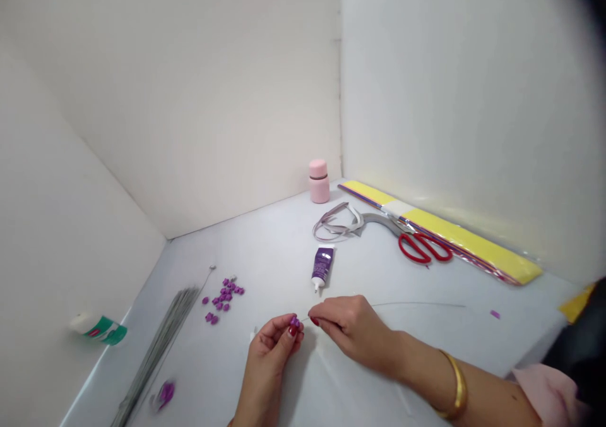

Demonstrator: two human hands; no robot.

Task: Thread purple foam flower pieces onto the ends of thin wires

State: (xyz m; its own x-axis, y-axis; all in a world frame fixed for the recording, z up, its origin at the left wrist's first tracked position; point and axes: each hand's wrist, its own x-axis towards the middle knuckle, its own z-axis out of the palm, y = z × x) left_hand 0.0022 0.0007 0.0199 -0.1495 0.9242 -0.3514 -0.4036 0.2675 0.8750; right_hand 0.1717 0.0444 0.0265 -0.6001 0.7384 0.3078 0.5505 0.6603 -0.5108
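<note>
Between the thumb and fingers of my left hand (pixel 274 345) is a small purple folded star (pixel 295 321). My right hand (pixel 348 323), closed in a pinch, grips a thin wire (pixel 419 303) close to the star. One end of the wire meets the star; the other runs out behind the hand to the right, over the table. Whether the wire has gone into the star cannot be made out. Just beyond my hands lies a purple glue tube (pixel 322 266), its white nozzle towards me. Several more purple stars (pixel 226 293) are scattered left of my left hand.
A bundle of grey wires (pixel 163 345) lies at the left, near a purple roll (pixel 165 394) and a green-and-white container (pixel 106 330). Farther back are a pink bottle (pixel 319 184), curled strips (pixel 337 223), red-handled scissors (pixel 416 249) and a yellow paper pack (pixel 454 230). White walls enclose the table.
</note>
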